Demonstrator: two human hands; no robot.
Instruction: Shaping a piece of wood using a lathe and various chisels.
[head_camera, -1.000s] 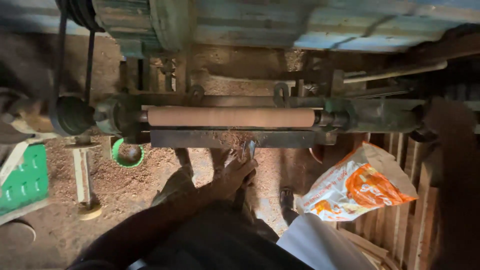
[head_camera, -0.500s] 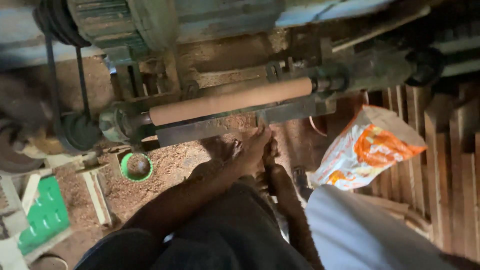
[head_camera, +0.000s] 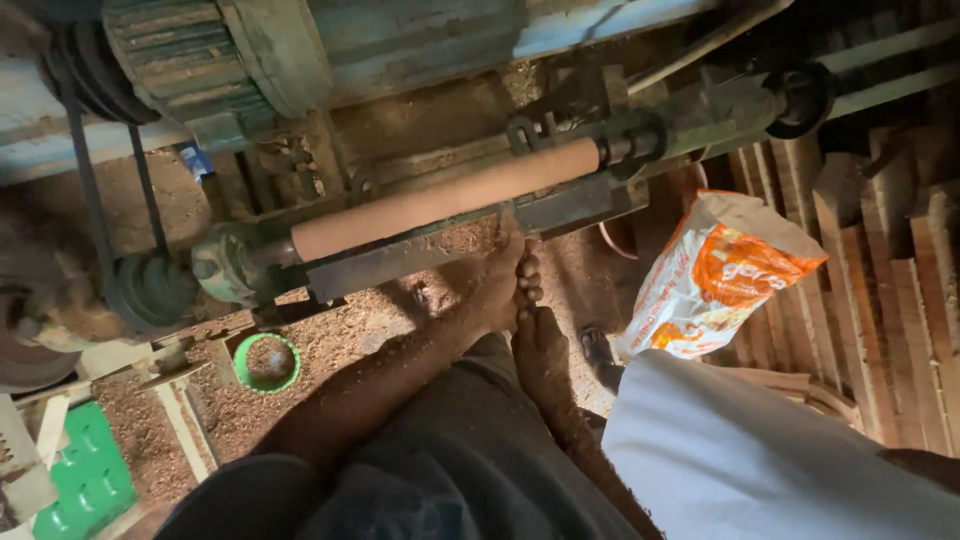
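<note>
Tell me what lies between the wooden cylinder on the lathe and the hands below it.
In the head view, a flat metal tool rest runs between the wooden cylinder and the left hand; the right hand sits just behind it.

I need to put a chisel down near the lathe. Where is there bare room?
Sawdust floor between the green ring and left forearm is free. Crowded: hands at the tool rest, the bag and wood stacks at right.

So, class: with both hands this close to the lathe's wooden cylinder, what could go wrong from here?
1. The left hand sits against the tool rest beside the wooden cylinder; a slip could likely catch fingers.
2. The exposed drive belt might snag clothing.
3. Sawdust underfoot may be slippery.
</note>
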